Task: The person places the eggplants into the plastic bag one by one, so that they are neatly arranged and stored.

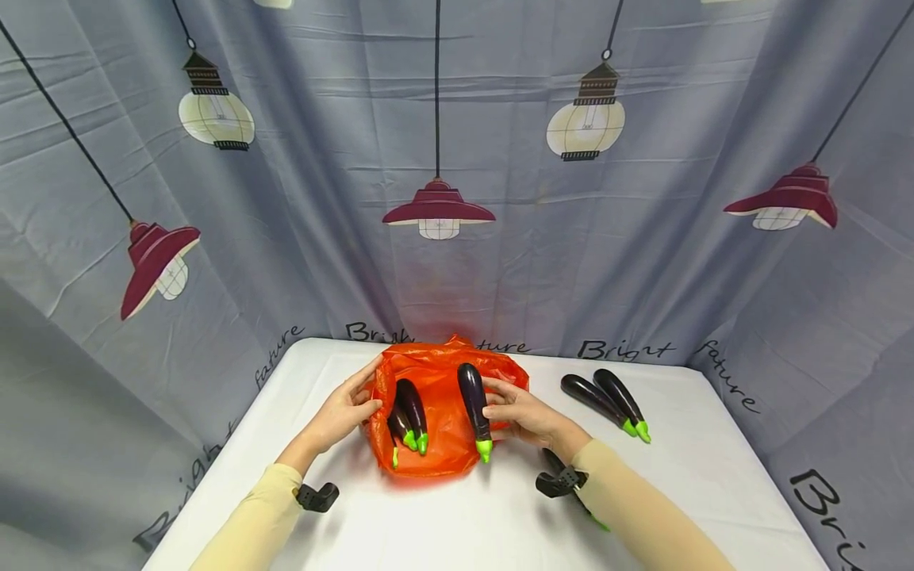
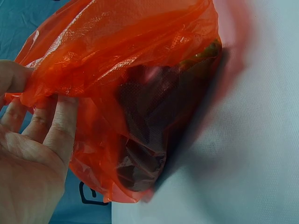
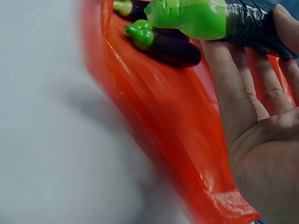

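An orange-red plastic bag (image 1: 446,436) lies on its side, mouth toward me. My left hand (image 1: 341,416) pinches the film at the left rim, thumb on one face and fingers on the other in the left wrist view. Dark purple eggplants (image 1: 412,406) with green stem ends lie inside on the left; one shows darkly through the film (image 2: 145,107). My right hand (image 1: 527,416) holds another eggplant (image 1: 472,396) between thumb and fingers, over the bag's opening. Its green stem (image 3: 191,18) points toward me, above the eggplants (image 3: 173,49) in the bag.
Two eggplants (image 1: 598,400) lie side by side at the table's right. Another is partly hidden under the right forearm, its green tip (image 1: 598,523) showing. The white table (image 1: 400,531) ends against a grey curtain (image 1: 514,262) printed with lamps.
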Tool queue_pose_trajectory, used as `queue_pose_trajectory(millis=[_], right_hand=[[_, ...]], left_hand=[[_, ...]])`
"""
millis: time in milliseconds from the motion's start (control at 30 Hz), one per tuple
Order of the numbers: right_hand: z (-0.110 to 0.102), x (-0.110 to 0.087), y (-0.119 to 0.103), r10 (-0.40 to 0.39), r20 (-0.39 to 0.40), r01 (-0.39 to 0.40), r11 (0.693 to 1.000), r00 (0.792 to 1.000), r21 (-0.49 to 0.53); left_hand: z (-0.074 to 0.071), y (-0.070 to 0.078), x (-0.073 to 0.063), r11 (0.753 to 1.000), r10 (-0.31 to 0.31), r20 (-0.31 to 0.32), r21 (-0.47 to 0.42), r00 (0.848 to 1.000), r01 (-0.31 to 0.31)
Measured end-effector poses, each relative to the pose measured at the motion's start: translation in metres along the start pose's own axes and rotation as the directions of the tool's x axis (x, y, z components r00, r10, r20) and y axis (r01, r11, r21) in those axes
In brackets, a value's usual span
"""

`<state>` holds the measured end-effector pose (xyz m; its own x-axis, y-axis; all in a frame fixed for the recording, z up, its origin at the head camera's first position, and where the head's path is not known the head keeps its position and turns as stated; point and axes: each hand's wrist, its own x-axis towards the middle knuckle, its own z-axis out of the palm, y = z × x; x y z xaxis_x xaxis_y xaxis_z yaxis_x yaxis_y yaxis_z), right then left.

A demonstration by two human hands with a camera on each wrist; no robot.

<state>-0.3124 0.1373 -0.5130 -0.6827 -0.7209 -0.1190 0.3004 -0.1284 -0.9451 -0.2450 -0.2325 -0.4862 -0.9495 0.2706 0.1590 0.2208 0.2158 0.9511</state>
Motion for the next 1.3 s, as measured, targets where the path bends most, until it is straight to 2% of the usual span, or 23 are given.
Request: queue_pose_trajectory(millis=[667, 1033, 1300], right_hand=[[0.020, 0.038, 0.012, 0.101, -0.010, -0.101, 0.995, 0.995, -0.010], [0.020, 0.055, 0.017, 0.115, -0.050, -0.116, 0.993, 0.992, -0.028], [0.024, 0.071, 0.022, 0.109, -0.116, -0.115, 0.992, 0.987, -0.048]], left_hand=[[-0.002, 0.001, 0.001, 1.000, -0.007, 0.001, -0.013, 1.000, 0.007], [-0.001, 0.005, 0.000, 1.000, -0.014, -0.014, 0.005, 1.000, 0.014], [-0.003, 0.004, 0.001, 1.000, -0.006, -0.015, 0.008, 1.000, 0.006]])
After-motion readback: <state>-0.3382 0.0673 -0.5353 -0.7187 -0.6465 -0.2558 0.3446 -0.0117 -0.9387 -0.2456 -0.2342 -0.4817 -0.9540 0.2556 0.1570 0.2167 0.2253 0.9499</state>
